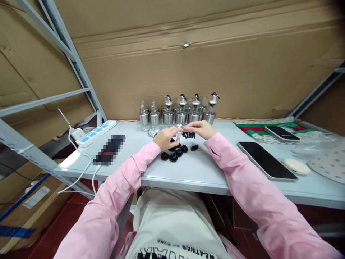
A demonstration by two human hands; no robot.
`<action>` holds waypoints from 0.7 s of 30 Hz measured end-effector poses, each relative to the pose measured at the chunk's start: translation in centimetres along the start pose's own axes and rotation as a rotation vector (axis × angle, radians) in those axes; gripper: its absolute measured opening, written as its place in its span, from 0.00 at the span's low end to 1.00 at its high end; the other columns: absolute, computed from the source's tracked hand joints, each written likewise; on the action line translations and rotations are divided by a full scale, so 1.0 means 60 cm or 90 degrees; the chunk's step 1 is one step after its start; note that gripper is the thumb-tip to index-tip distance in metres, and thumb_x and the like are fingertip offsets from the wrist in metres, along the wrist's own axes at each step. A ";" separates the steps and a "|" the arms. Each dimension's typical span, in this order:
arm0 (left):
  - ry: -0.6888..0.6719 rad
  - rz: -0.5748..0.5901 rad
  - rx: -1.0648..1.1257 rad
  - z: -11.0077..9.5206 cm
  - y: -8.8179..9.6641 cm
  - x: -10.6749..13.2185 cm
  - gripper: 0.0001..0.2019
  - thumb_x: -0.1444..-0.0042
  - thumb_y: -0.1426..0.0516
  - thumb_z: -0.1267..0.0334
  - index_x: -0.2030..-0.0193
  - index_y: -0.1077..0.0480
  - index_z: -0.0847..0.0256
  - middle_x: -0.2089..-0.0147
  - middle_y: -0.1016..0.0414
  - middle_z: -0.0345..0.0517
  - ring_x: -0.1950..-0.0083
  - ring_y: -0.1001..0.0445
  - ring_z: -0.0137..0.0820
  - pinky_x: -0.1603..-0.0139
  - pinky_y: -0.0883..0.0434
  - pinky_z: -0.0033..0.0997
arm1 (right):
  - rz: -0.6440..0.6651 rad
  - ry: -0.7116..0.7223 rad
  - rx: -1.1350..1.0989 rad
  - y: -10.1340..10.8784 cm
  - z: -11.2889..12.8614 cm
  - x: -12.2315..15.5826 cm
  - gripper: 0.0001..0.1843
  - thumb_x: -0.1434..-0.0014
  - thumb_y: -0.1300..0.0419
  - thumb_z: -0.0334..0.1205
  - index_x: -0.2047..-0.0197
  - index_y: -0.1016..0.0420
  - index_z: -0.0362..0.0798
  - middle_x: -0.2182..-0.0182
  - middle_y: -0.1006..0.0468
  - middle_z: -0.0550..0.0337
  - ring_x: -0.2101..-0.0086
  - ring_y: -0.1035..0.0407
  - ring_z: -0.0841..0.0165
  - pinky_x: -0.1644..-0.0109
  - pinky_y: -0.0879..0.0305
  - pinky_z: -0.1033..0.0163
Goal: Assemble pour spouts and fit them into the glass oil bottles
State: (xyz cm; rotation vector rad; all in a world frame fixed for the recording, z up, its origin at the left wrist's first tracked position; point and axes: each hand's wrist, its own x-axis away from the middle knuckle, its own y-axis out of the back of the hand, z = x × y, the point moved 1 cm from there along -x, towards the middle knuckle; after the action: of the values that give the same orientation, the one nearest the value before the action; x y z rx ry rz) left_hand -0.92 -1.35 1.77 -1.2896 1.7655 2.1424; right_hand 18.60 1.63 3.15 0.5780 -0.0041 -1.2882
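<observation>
Centre of the dial: my left hand [167,137] and right hand [202,128] meet fingertip to fingertip low over the pale grey table top [205,169], both pinched on a small silvery pourer spout [179,126], which is held just above the surface between them. At 6 o'clock, just below my left hand, lie the round black rubber stoppers [174,154]. At 5 o'clock, under my right fingers, are the short black ribbed plugs [189,135], with a few more strays near them. At 12 o'clock stands a row of glass bottles with brushed steel collars [175,116], four of them already topped with spouts. At 9 o'clock lies a white power strip with blue switches [97,132], and at 4 o'clock a black slab phone [266,160]. As I judge it, the step goes best with the spout kept low over the table, so that a slip drops it among the loose parts and not off the edge. One hand should stay steady while the other aligns squarely, and I should work with my fingertips, not my palms. My fingers cover most of the spout, so I cannot tell its orientation or whether a black part already sits on it. One dark object at 8 o'clock is blurred out, and the table's right end is cut off.
</observation>
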 end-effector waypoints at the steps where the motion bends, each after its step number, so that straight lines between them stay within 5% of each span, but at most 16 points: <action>1: 0.007 0.000 -0.001 0.001 0.001 0.000 0.15 0.48 0.49 0.68 0.53 0.35 0.63 0.63 0.29 0.44 0.65 0.29 0.28 0.56 0.32 0.29 | 0.024 -0.018 0.037 0.010 -0.006 -0.002 0.21 0.63 0.35 0.54 0.73 0.21 0.44 0.76 0.22 0.57 0.73 0.32 0.68 0.64 0.35 0.61; 10: 0.020 0.004 -0.005 0.009 -0.004 0.002 0.16 0.51 0.49 0.69 0.54 0.36 0.63 0.63 0.30 0.44 0.66 0.30 0.28 0.56 0.32 0.28 | 0.279 -0.097 0.274 0.039 -0.045 -0.004 0.11 0.64 0.33 0.45 0.76 0.19 0.47 0.77 0.21 0.60 0.73 0.30 0.68 0.64 0.36 0.64; 21: 0.017 -0.003 0.003 0.007 0.001 0.001 0.15 0.51 0.49 0.69 0.54 0.35 0.63 0.64 0.30 0.44 0.66 0.30 0.28 0.57 0.32 0.28 | 0.313 -0.044 0.366 0.021 -0.063 -0.009 0.10 0.57 0.35 0.44 0.71 0.18 0.50 0.73 0.20 0.61 0.72 0.29 0.70 0.65 0.36 0.68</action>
State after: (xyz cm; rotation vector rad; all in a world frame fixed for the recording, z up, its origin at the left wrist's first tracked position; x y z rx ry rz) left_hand -1.22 -1.07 1.76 -1.3265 1.7741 2.1277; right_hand 20.77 3.83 0.59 0.9533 -0.5571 -0.8130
